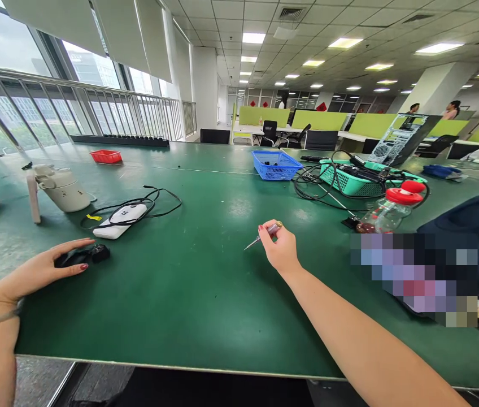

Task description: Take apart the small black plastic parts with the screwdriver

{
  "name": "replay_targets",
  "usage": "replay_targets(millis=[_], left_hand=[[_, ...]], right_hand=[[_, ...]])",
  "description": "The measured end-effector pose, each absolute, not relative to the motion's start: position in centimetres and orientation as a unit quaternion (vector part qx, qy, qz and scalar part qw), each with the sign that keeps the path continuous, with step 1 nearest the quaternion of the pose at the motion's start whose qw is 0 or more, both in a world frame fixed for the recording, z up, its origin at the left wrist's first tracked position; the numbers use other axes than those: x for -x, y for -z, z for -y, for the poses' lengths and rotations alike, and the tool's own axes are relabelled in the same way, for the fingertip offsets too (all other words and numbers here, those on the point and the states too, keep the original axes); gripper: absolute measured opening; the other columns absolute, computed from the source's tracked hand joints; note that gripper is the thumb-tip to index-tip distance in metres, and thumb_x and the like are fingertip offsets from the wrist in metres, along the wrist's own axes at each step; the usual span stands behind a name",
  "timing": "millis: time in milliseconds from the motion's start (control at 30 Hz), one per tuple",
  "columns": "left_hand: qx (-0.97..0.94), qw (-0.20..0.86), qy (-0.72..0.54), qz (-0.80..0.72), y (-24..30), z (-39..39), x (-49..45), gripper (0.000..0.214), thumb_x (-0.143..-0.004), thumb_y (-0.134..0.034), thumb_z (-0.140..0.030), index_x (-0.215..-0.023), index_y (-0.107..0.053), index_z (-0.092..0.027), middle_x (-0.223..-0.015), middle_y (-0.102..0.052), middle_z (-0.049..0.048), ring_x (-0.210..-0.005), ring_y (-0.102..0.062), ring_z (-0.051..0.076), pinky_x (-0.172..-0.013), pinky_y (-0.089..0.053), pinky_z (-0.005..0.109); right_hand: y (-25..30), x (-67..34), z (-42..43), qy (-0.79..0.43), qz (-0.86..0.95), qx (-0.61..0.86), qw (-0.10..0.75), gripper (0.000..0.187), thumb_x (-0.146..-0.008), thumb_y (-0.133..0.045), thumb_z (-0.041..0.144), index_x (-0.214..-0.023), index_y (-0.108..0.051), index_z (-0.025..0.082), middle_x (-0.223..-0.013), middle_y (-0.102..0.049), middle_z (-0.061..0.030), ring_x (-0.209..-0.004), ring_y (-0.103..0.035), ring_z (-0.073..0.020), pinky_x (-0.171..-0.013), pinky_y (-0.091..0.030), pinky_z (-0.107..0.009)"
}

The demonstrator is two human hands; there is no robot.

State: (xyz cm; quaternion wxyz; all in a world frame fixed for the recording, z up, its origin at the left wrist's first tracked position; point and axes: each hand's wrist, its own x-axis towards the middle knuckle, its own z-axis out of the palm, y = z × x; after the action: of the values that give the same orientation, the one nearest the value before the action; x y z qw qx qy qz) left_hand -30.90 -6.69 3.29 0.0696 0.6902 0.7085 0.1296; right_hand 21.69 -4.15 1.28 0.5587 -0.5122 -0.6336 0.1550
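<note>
Brown-handled screwdriver (273,228), pinched between right fingers (266,239), points left.

A: Where is the light in this bright office coming from?

B: Daylight enters through windows (91,65) at left, their sky nearly white, while lit ceiling panels (253,38) shine overhead.

A: And across the green tabletop (171,305)?

B: Pale reflections (239,208) gleam mid-surface, with a whitish sheen at far left; a soft, faint shadow falls beside the right forearm (341,325).

A: How sharp is the view?

B: The foreground reads fairly clear; distant figures (451,110) are small and soft. Wide-angle stretching slants the railing (82,104), left, and coarse pixelation (417,280) masks a patch, right.
</note>
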Motion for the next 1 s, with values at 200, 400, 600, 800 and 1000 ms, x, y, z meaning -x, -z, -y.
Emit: replay_targets(millis=[200, 400, 600, 800, 1000], left_hand=[[-0.658, 0.144, -0.120, -0.729, -3.6, 6.3, 30.5, 0.102, -0.057, -0.057, -0.086, -0.132, -0.065, -0.018, -0.133, -0.068, 0.0093, -0.116, -0.066, 0.033, -0.105, -0.048, 0.043], [-0.616, 0.117, -0.124, -0.769, -4.1, 6.4, 30.2, 0.086, -0.064, -0.054, -0.071, -0.132, -0.066, -0.019, -0.116, -0.076, 0.0067, -0.104, -0.070, 0.032, -0.095, -0.053, 0.041], [-0.590, 0.075, -0.128, -0.794, -4.0, 6.6, 30.4, 0.075, -0.070, -0.048, -0.068, -0.127, -0.069, -0.024, -0.106, -0.078, 0.0039, -0.093, -0.072, 0.031, -0.087, -0.056, 0.042], [-0.665, 0.134, -0.127, -0.724, -3.6, 6.5, 33.4, 0.096, -0.065, -0.062, -0.072, -0.147, -0.051, -0.023, -0.147, -0.057, 0.0053, -0.133, -0.055, 0.035, -0.109, -0.045, 0.044], [-0.687, 0.171, -0.072, -0.703, -3.6, 8.3, 33.2, 0.104, -0.066, -0.063, -0.068, -0.156, -0.035, -0.023, -0.149, -0.055, 0.0048, -0.137, -0.052, 0.035, -0.114, -0.040, 0.045]], right_hand=[[-1.2, -21.8, 4.1, -0.154, 0.637, 0.517, 0.551, 0.029, -0.087, -0.052, 0.046, -0.068, -0.053, 0.023, -0.058, -0.056, 0.0016, -0.052, -0.050, -0.0137, -0.055, -0.042, -0.027], [-1.2, -21.8, 4.2, -0.158, 0.633, 0.521, 0.550, 0.031, -0.086, -0.053, 0.048, -0.069, -0.054, 0.023, -0.059, -0.057, 0.0012, -0.053, -0.051, -0.0142, -0.055, -0.043, -0.027], [-1.4, -21.7, 4.2, -0.148, 0.639, 0.519, 0.548, 0.031, -0.086, -0.051, 0.048, -0.068, -0.054, 0.023, -0.059, -0.058, 0.0010, -0.053, -0.051, -0.0142, -0.057, -0.044, -0.027], [-1.1, -21.8, 4.1, -0.157, 0.637, 0.519, 0.547, 0.031, -0.087, -0.051, 0.048, -0.069, -0.054, 0.023, -0.060, -0.058, 0.0006, -0.055, -0.051, -0.0144, -0.056, -0.043, -0.027], [-1.3, -21.8, 4.1, -0.157, 0.639, 0.518, 0.546, 0.030, -0.086, -0.052, 0.046, -0.067, -0.052, 0.023, -0.058, -0.056, 0.0012, -0.053, -0.050, -0.0140, -0.055, -0.042, -0.027]])
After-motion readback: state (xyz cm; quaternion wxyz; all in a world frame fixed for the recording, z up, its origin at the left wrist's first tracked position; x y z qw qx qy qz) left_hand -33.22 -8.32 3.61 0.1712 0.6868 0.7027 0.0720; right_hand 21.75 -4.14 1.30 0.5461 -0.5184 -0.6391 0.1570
